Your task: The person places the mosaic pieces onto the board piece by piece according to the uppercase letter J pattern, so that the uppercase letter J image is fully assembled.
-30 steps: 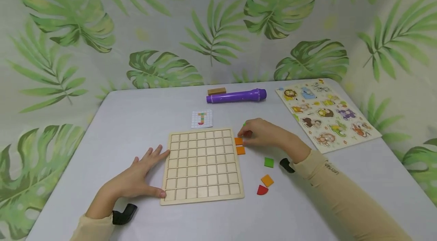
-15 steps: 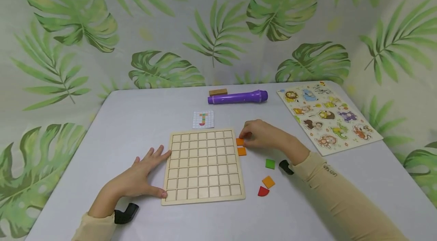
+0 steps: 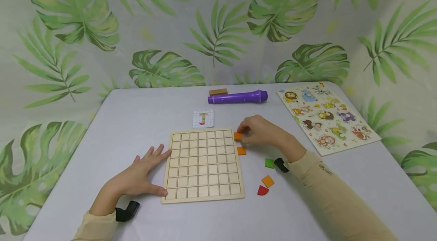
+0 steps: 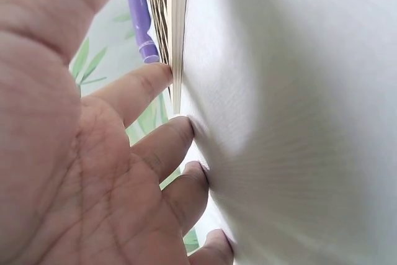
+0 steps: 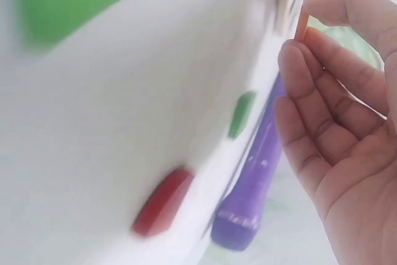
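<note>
My left hand (image 3: 136, 178) lies spread at the left edge of a wooden grid board (image 3: 205, 200), thumb and index finger touching its rim. The left wrist view shows the fingers (image 4: 164, 147) fairly straight, some fingertips on the tabletop. At the board's upper right corner, my right hand (image 3: 261, 131) pinches an orange square tile (image 3: 237, 136) between thumb and index finger. The right wrist view shows this orange tile (image 5: 304, 20) lifted on edge beside the board. Another orange tile (image 3: 241, 151) lies just below it. A red piece (image 5: 162, 203) and a small green piece (image 5: 242, 115) lie near the right hand, hidden from the head view.
A green tile (image 3: 269, 163), a yellow-orange tile (image 3: 268, 181) and a red quarter-round piece (image 3: 262, 190) lie right of the board. Behind it are a pattern card (image 3: 196, 119), a purple microphone-shaped toy (image 3: 237, 98) and a wooden block (image 3: 217, 92). An animal puzzle (image 3: 327, 146) sits far right.
My right hand has moved slightly up and left, taking the upper orange tile away from the lower one. The left hand stays at the board's edge.
</note>
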`<move>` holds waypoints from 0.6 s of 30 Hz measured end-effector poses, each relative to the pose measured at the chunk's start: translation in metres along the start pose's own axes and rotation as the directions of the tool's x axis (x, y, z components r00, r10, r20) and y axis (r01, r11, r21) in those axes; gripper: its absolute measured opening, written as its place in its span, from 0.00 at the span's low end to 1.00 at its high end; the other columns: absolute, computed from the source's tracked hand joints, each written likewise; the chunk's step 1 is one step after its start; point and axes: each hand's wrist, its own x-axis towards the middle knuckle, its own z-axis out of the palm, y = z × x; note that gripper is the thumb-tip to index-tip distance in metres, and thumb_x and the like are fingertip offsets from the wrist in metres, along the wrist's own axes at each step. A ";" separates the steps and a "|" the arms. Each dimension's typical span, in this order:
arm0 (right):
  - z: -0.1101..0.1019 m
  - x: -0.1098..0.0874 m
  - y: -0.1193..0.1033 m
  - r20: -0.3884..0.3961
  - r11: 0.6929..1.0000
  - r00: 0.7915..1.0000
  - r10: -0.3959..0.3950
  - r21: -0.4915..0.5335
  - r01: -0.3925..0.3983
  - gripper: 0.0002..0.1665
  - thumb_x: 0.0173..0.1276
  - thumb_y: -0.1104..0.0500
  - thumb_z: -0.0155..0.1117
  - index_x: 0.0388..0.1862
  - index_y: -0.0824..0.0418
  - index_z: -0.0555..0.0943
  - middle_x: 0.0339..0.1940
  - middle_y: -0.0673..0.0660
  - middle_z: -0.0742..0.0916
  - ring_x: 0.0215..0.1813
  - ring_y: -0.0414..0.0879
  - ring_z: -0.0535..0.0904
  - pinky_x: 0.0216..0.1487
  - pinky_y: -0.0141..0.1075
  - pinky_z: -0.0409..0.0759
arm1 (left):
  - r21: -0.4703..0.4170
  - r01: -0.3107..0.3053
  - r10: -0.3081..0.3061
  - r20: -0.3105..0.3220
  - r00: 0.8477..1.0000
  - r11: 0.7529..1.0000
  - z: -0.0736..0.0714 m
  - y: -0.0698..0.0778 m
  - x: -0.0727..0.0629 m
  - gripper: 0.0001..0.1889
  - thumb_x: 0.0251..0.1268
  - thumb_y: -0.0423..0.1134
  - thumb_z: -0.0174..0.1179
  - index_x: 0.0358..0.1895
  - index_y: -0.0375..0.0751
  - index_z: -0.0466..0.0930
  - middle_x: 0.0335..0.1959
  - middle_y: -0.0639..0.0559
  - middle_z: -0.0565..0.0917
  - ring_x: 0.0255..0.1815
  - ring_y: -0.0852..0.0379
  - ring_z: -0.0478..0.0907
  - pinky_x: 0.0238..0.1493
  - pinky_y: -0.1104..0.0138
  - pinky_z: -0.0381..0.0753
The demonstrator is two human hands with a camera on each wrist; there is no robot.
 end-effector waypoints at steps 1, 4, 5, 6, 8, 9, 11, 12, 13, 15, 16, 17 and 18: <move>0.000 0.002 -0.003 -0.004 1.000 1.000 -0.015 0.000 0.015 0.14 0.66 0.59 0.74 0.49 0.62 0.91 0.44 0.54 0.91 0.46 0.46 0.83 0.55 0.42 0.85 | 0.002 0.000 0.000 0.001 1.000 1.000 0.000 0.000 0.000 0.66 0.44 0.65 0.83 0.87 0.52 0.57 0.89 0.34 0.47 0.88 0.23 0.37 0.74 0.19 0.34; 0.001 0.012 -0.015 -0.002 0.999 0.999 -0.044 0.012 0.044 0.15 0.67 0.57 0.74 0.50 0.62 0.91 0.45 0.54 0.92 0.46 0.45 0.84 0.54 0.40 0.84 | 0.007 -0.002 0.002 0.000 1.000 1.000 -0.001 0.000 0.000 0.66 0.44 0.65 0.83 0.87 0.51 0.57 0.89 0.33 0.48 0.88 0.22 0.37 0.74 0.19 0.35; 0.002 0.015 -0.020 0.002 0.999 0.999 -0.052 0.013 0.052 0.15 0.68 0.57 0.74 0.51 0.63 0.91 0.45 0.55 0.92 0.47 0.45 0.84 0.55 0.40 0.84 | 0.007 -0.001 0.001 0.000 1.000 1.000 -0.001 0.000 0.000 0.66 0.44 0.65 0.83 0.87 0.51 0.57 0.89 0.33 0.48 0.88 0.22 0.37 0.73 0.19 0.35; 0.003 0.019 -0.025 0.006 0.998 0.999 -0.053 0.020 0.053 0.16 0.68 0.57 0.73 0.51 0.63 0.90 0.46 0.55 0.92 0.47 0.46 0.84 0.55 0.40 0.84 | 0.008 -0.001 0.001 0.000 1.000 1.000 -0.001 0.001 0.000 0.66 0.44 0.65 0.83 0.87 0.50 0.57 0.89 0.33 0.48 0.88 0.22 0.37 0.73 0.19 0.35; 0.006 0.026 -0.035 0.018 0.998 0.998 -0.058 0.031 0.058 0.16 0.69 0.57 0.73 0.52 0.63 0.90 0.47 0.55 0.91 0.48 0.46 0.84 0.56 0.40 0.84 | 0.005 -0.001 0.001 -0.001 1.000 1.000 -0.001 0.001 0.000 0.66 0.43 0.65 0.84 0.87 0.50 0.58 0.89 0.33 0.48 0.88 0.22 0.37 0.73 0.19 0.35; 0.007 0.030 -0.039 0.022 0.998 0.998 -0.059 0.037 0.058 0.16 0.69 0.57 0.73 0.53 0.63 0.90 0.48 0.55 0.91 0.49 0.46 0.84 0.56 0.40 0.84 | 0.005 0.000 0.000 -0.002 1.000 1.000 -0.001 0.001 0.000 0.66 0.43 0.64 0.84 0.87 0.49 0.58 0.89 0.33 0.48 0.88 0.22 0.37 0.73 0.19 0.35; 0.012 0.037 -0.048 0.027 0.997 0.997 -0.069 0.049 0.068 0.16 0.70 0.58 0.72 0.54 0.63 0.90 0.48 0.55 0.91 0.49 0.46 0.84 0.56 0.39 0.84 | 0.002 0.003 -0.003 -0.004 1.000 1.000 -0.001 0.002 0.000 0.66 0.42 0.64 0.84 0.87 0.49 0.58 0.89 0.33 0.48 0.88 0.22 0.38 0.74 0.19 0.35; 0.014 0.041 -0.051 0.030 0.996 0.997 -0.076 0.057 0.074 0.16 0.70 0.58 0.72 0.54 0.62 0.90 0.48 0.54 0.91 0.49 0.46 0.83 0.56 0.38 0.84 | 0.003 0.004 -0.004 -0.007 1.000 1.000 -0.001 0.002 0.000 0.66 0.42 0.64 0.84 0.87 0.49 0.58 0.89 0.33 0.49 0.88 0.22 0.38 0.74 0.19 0.35; 0.017 0.044 -0.055 0.031 0.994 0.996 -0.087 0.062 0.085 0.16 0.71 0.58 0.72 0.54 0.62 0.90 0.48 0.54 0.91 0.48 0.45 0.83 0.55 0.37 0.84 | 0.004 0.005 -0.005 -0.010 1.000 1.000 -0.001 0.002 0.000 0.67 0.41 0.63 0.85 0.87 0.49 0.58 0.89 0.33 0.49 0.88 0.22 0.38 0.74 0.19 0.35; 0.022 0.051 -0.060 0.030 0.991 0.993 -0.118 0.061 0.116 0.15 0.71 0.58 0.72 0.54 0.63 0.90 0.47 0.54 0.91 0.46 0.44 0.83 0.53 0.35 0.83 | 0.009 0.007 -0.007 -0.016 1.000 1.000 -0.001 0.003 0.001 0.67 0.40 0.63 0.85 0.87 0.49 0.59 0.89 0.33 0.49 0.88 0.22 0.39 0.74 0.19 0.36; 0.024 0.053 -0.063 0.030 0.989 0.990 -0.137 0.059 0.135 0.15 0.71 0.58 0.72 0.53 0.63 0.90 0.46 0.54 0.91 0.45 0.44 0.82 0.52 0.34 0.83 | 0.011 0.008 -0.007 -0.018 1.000 1.000 -0.001 0.003 0.001 0.67 0.40 0.63 0.85 0.87 0.49 0.59 0.89 0.33 0.50 0.88 0.22 0.39 0.74 0.19 0.37; 0.026 0.056 -0.066 0.032 0.987 0.988 -0.153 0.055 0.151 0.15 0.72 0.58 0.73 0.53 0.63 0.90 0.46 0.54 0.91 0.45 0.43 0.82 0.51 0.32 0.82 | 0.015 0.007 -0.007 -0.020 1.000 1.000 -0.001 0.003 0.001 0.67 0.39 0.63 0.85 0.87 0.49 0.59 0.89 0.33 0.50 0.88 0.22 0.39 0.74 0.20 0.37; 0.028 0.059 -0.068 0.034 0.985 0.985 -0.169 0.051 0.167 0.15 0.72 0.58 0.73 0.53 0.63 0.90 0.46 0.55 0.91 0.44 0.43 0.82 0.50 0.32 0.82 | 0.017 0.007 -0.007 -0.020 1.000 1.000 -0.001 0.003 0.001 0.67 0.39 0.63 0.85 0.87 0.49 0.59 0.89 0.33 0.50 0.88 0.22 0.40 0.74 0.20 0.37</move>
